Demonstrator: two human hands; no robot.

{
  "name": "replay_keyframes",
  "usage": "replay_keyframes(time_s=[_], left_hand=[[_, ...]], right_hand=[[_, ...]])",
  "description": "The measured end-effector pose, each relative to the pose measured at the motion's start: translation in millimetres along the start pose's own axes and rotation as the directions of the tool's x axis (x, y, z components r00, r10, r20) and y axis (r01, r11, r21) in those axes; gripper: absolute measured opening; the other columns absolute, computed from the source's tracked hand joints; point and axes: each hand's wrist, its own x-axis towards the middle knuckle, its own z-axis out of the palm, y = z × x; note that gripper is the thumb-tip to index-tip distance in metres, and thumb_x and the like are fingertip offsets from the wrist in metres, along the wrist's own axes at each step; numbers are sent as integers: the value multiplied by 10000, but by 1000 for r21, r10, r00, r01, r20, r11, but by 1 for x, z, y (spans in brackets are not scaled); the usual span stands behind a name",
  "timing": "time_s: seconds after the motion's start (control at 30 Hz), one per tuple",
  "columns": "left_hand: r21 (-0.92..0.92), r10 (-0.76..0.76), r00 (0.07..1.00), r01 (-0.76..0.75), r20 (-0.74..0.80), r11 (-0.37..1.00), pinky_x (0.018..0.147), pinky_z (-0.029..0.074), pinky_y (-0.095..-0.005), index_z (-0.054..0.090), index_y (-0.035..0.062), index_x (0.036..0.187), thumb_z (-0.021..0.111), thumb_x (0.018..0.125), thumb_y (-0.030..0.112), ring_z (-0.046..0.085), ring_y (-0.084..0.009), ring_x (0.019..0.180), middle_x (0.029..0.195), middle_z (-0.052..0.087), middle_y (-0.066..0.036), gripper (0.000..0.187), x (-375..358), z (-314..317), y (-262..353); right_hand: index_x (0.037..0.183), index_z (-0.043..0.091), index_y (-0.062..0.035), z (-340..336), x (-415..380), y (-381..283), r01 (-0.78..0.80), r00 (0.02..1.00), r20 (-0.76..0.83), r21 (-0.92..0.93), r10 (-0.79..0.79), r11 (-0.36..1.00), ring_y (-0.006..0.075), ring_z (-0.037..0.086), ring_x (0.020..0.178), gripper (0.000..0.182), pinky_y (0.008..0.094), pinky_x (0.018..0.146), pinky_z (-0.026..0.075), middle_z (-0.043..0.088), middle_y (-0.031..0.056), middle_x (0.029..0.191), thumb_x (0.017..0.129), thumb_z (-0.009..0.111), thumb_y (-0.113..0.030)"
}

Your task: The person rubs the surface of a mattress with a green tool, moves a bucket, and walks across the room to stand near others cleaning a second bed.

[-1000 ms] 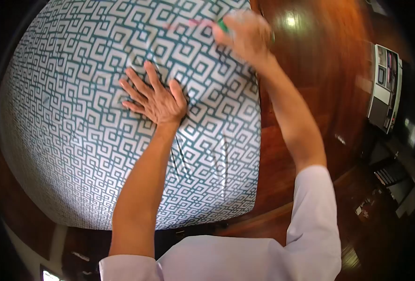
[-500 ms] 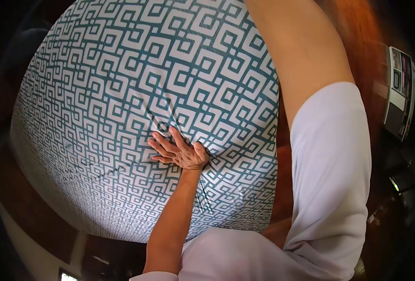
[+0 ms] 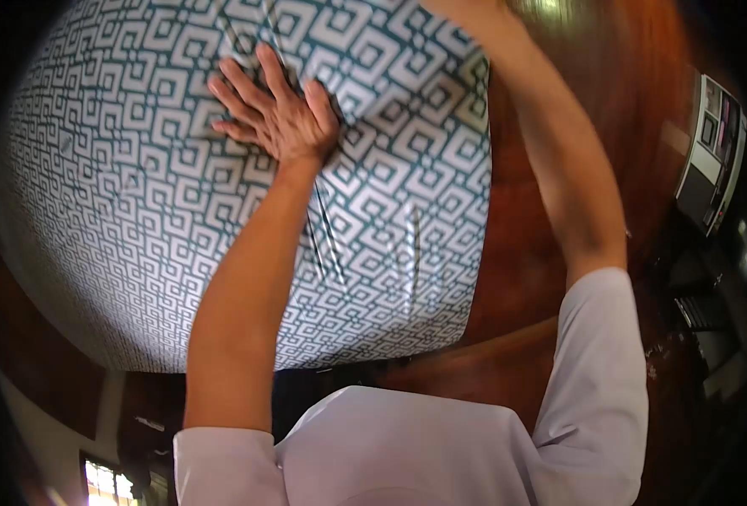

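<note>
A large sheet (image 3: 373, 181) with a white and teal geometric pattern covers a broad, rounded-looking surface that seems to be a bed. My left hand (image 3: 280, 114) presses flat on it with fingers spread, and creases run out from beneath the palm. At the top of the view, my right hand (image 3: 466, 10) is by the right edge of the sheet. It is partly cut off and blurred, so its fingers do not show clearly.
Reddish-brown wooden floor (image 3: 525, 244) runs along the right side of the bed. Further right stands a grey and white unit (image 3: 711, 156) with compartments. A bright window (image 3: 107, 485) shows at the lower left.
The view has shifted, so the sheet and my left hand appear higher. My right arm is drawn back, bringing part of the right hand into view. My left hand stays flat on the sheet.
</note>
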Motion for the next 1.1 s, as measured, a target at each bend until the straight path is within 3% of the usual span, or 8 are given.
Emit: replay_keyframes(time_s=[0.03, 0.07, 0.13, 0.17, 0.53, 0.63, 0.87, 1.1], left_hand=[[-21, 36, 999, -36, -32, 999, 1124, -117, -729, 281, 170, 1638, 315, 1029, 574, -72, -480, 1551, 1695, 78, -259, 732, -1, 5, -5], [-29, 40, 999, -41, -29, 999, 1124, -117, -729, 281, 170, 1638, 315, 1029, 574, -72, -480, 1551, 1695, 78, -259, 732, -1, 6, -2], [-66, 85, 984, -97, -154, 993, 1174, -78, -672, 320, 224, 1628, 333, 1027, 559, 19, -395, 1577, 1712, 136, -177, 688, -3, 0, 8], [276, 62, 992, -29, -110, 961, 1242, 39, -618, 349, 88, 1582, 409, 1004, 427, 83, -382, 1577, 1686, 199, -204, 673, -5, -6, 11], [227, -110, 990, 88, 89, 970, 1238, 129, -601, 397, 102, 1557, 419, 996, 509, 198, -413, 1539, 1647, 290, -228, 693, 13, -50, 20], [174, 51, 877, -151, 478, 973, 1215, 209, -596, 378, 128, 1574, 401, 1010, 517, 304, -387, 1494, 1630, 343, -193, 686, 36, -90, -2], [240, 349, 918, -387, 185, 890, 1230, 187, -567, 417, 165, 1558, 431, 1000, 439, 281, -371, 1515, 1635, 351, -161, 622, 25, -77, -46], [98, 395, 895, -420, 207, 902, 1210, 175, -604, 428, 193, 1560, 550, 906, 406, 245, -364, 1529, 1646, 316, -171, 699, 34, -71, -63]], right_hand=[[1123, 751, -122, 2, -45, -7, -21, 998, 51, 2, 21, 1000, 362, 706, 992, 458, 487, 902, 544, 739, 204, 1035, 879, 633, -491], [806, 692, -144, 46, -102, 5, 248, 942, -276, 186, -192, 951, 259, 599, 681, 385, 403, 602, 461, 607, 50, 717, 897, 660, -517], [767, 660, -161, 42, -208, -21, 196, 942, -289, 65, -169, 978, 248, 590, 678, 310, 402, 597, 434, 584, 39, 703, 853, 714, -454], [727, 651, -176, 37, -257, -36, 178, 956, -254, 99, -148, 979, 232, 597, 694, 298, 389, 608, 440, 578, 18, 712, 830, 722, -446], [595, 474, -183, 11, -646, -160, -92, 996, 24, 257, 89, 962, 225, 463, 608, 380, 392, 564, 332, 415, 6, 652, 742, 770, -370], [612, 467, -166, 10, -655, -169, -116, 993, 19, 224, 115, 968, 260, 452, 595, 403, 408, 561, 317, 423, 32, 664, 751, 772, -389], [600, 493, -187, 9, -559, -148, 7, 1000, 19, 130, -10, 991, 223, 482, 595, 391, 383, 527, 358, 427, 9, 655, 767, 772, -405], [710, 610, -140, 42, -201, -38, 162, 938, -308, -16, -159, 987, 256, 564, 675, 318, 399, 586, 429, 557, 44, 718, 811, 761, -402]])
